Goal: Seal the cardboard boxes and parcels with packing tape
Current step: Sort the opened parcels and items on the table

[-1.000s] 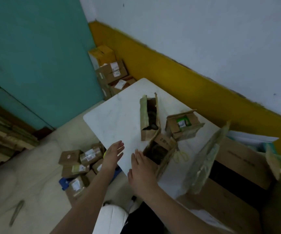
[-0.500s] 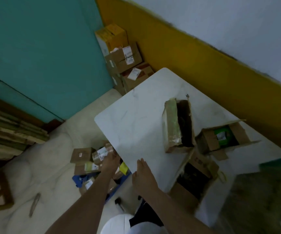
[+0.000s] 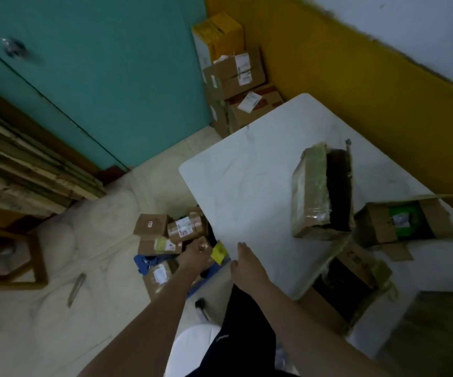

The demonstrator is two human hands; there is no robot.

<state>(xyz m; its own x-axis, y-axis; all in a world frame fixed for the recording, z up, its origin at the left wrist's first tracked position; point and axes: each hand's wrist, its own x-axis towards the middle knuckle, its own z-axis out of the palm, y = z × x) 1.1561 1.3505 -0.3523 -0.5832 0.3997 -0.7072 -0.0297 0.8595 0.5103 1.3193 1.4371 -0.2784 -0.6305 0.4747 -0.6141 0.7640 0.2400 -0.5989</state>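
Seen from above, your left hand point(image 3: 196, 251) reaches down to the floor left of the white marble-patterned surface point(image 3: 247, 186), into a pile of small brown cardboard parcels point(image 3: 162, 232) with white labels. Its fingers look curled, but I cannot tell whether they grip a parcel. A small yellow tag point(image 3: 218, 253) lies just right of that hand. Your right hand point(image 3: 244, 265) is released, its fingers straight and resting flat on the near left edge of the surface. On the surface, to the right, stands a tall brown cardboard box wrapped in glossy tape point(image 3: 312, 191), its top open and dark inside. Just right of it is an open brown cardboard box holding a green item point(image 3: 377, 224). A third open brown cardboard box point(image 3: 356, 268) sits at the near edge. A stack of larger cardboard boxes point(image 3: 236, 74) fills the far corner against the teal wall point(image 3: 97, 77).
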